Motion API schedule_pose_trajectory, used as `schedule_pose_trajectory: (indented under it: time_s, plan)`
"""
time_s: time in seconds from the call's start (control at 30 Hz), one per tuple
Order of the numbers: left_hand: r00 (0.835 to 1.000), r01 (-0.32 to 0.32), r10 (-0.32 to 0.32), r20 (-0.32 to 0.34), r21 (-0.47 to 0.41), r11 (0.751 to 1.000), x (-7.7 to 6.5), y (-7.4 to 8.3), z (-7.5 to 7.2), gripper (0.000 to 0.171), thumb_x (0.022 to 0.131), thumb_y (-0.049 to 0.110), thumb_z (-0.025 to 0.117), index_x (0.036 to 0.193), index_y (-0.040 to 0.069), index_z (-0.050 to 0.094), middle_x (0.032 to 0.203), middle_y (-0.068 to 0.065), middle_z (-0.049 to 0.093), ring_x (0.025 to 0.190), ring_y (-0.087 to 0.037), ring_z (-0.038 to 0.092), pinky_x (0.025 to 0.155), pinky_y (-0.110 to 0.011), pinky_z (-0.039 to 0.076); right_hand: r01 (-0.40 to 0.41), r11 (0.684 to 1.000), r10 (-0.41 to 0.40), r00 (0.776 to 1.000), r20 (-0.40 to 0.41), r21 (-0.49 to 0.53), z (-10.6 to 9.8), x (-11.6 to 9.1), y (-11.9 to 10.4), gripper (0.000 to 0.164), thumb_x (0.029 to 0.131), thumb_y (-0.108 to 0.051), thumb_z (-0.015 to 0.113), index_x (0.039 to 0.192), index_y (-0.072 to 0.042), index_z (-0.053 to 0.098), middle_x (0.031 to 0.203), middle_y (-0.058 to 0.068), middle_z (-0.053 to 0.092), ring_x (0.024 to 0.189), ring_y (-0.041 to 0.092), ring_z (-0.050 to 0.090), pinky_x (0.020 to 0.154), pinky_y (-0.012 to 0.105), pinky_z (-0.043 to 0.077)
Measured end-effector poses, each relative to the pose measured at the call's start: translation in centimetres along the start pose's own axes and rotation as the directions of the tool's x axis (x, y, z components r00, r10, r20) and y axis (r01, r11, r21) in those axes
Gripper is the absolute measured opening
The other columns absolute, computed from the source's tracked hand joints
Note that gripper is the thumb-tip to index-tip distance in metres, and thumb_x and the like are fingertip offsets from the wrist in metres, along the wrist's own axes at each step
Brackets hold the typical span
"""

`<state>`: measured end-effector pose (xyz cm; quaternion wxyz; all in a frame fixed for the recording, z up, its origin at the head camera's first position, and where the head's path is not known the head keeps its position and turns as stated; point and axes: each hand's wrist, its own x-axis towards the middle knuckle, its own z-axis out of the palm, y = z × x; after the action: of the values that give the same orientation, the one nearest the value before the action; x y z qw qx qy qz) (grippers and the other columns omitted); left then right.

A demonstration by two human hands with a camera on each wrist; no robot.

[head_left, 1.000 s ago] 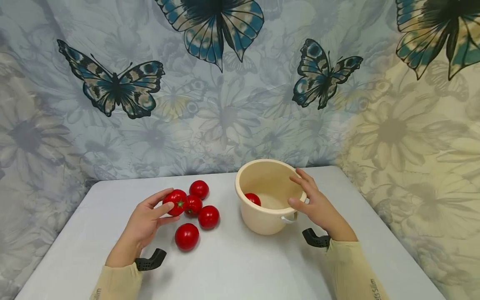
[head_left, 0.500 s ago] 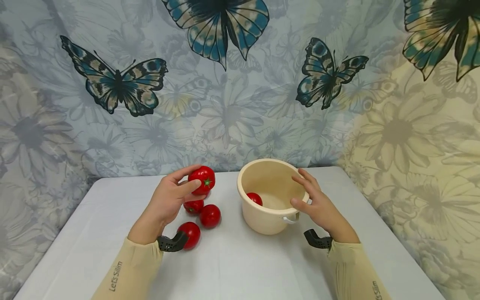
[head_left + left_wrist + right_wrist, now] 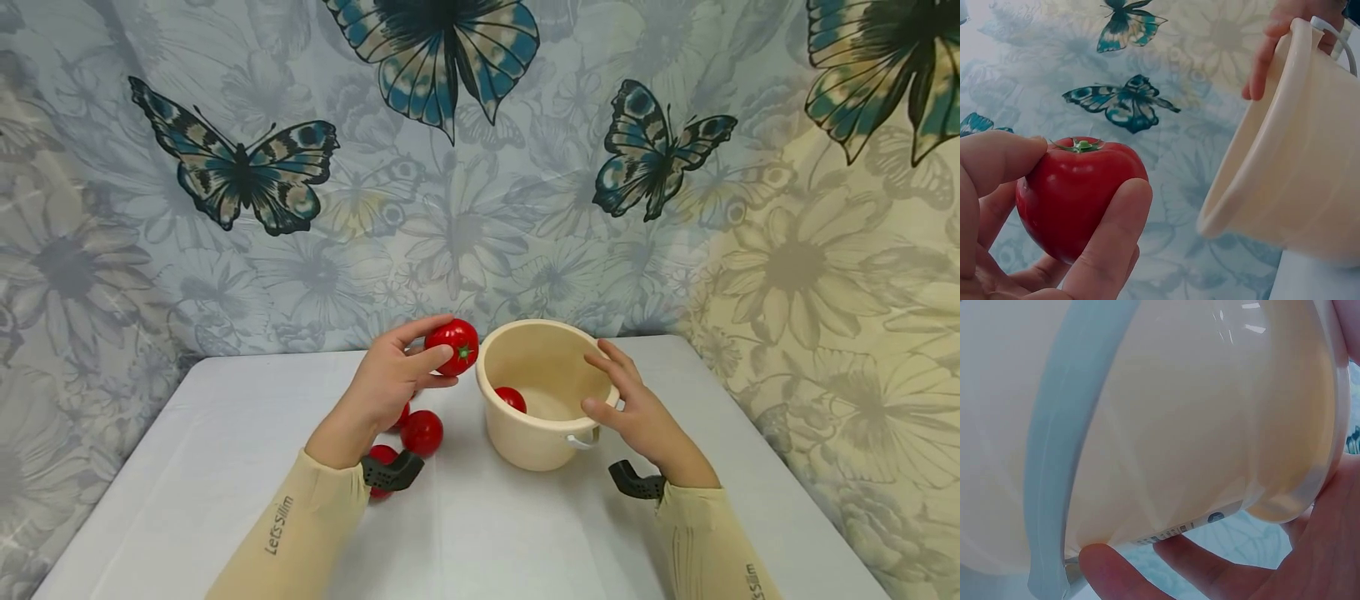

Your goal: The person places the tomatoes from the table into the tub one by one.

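Observation:
My left hand [image 3: 386, 379] holds a red tomato [image 3: 459, 348] in the air, just left of the bucket's rim. In the left wrist view, the thumb and fingers pinch the tomato [image 3: 1079, 194] by its sides, its green calyx facing up. A cream bucket [image 3: 525, 442] stands upright on the table with one tomato [image 3: 512, 398] inside. My right hand [image 3: 637, 417] grips the bucket's right rim, fingertips reaching over the edge. Up close in the right wrist view, fingers [image 3: 1116, 575] lie against the outer wall beside the bucket's handle [image 3: 1054, 469].
More tomatoes [image 3: 422, 433] lie on the white table [image 3: 480, 533] left of the bucket, partly hidden behind the left hand and wrist. A butterfly-patterned cloth [image 3: 465, 233] hangs behind the table. Black bands [image 3: 393, 471] sit on both wrists.
The left hand has lifted the tomato off the table area and carried it up and right to beside the bucket's rim. My right hand stays on the bucket.

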<state>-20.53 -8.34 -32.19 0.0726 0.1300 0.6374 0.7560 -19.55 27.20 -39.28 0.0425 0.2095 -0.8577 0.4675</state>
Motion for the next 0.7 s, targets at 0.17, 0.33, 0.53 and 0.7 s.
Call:
schedule_pose_trajectory:
  time_s: [0.17,0.33,0.53,0.7]
  plan:
    - [1.000,0.001,0.000,0.020,-0.044,0.999,0.8,-0.5,1.3,0.044,0.095,0.003,0.065,0.138,0.008,0.059,0.136,-0.012,0.051,0.113,-0.036,0.059,0.081,-0.046,0.058,-0.001,1.000,0.001,1.000,-0.004,0.003,0.0,0.0,-0.1,0.067,0.096,-0.021,0.066,0.153,-0.004,0.035,0.165,0.005,0.005,0.147,0.039,0.004,0.105,0.072,0.024]
    - [0.999,0.018,-0.016,0.038,-0.051,0.999,1.4,-0.9,2.7,0.044,0.095,0.002,0.066,0.138,0.008,0.059,0.136,-0.013,0.051,0.114,-0.036,0.057,0.080,-0.046,0.058,0.001,1.000,-0.001,1.000,-0.011,-0.007,0.0,0.0,0.0,0.067,0.096,-0.021,0.067,0.153,-0.004,0.036,0.165,0.005,0.006,0.147,0.039,0.005,0.105,0.072,0.022]
    - [0.997,0.033,-0.030,0.075,-0.044,0.998,1.9,-1.6,4.0,0.046,0.095,0.002,0.066,0.139,0.008,0.058,0.136,-0.014,0.051,0.108,-0.035,0.061,0.082,-0.047,0.058,-0.002,1.000,0.002,1.000,-0.008,-0.006,0.0,0.0,0.2,0.067,0.096,-0.023,0.067,0.153,-0.006,0.036,0.164,0.001,0.006,0.148,0.038,0.004,0.105,0.072,0.023]
    - [0.994,0.061,-0.059,0.095,-0.025,0.998,2.3,-2.3,5.2,0.047,0.094,0.002,0.067,0.139,0.008,0.059,0.132,-0.017,0.056,0.106,-0.034,0.064,0.079,-0.044,0.059,-0.010,1.000,0.010,1.000,-0.010,-0.006,0.1,0.1,0.1,0.067,0.096,-0.022,0.067,0.154,-0.008,0.036,0.165,0.003,0.006,0.148,0.037,0.004,0.105,0.073,0.023]
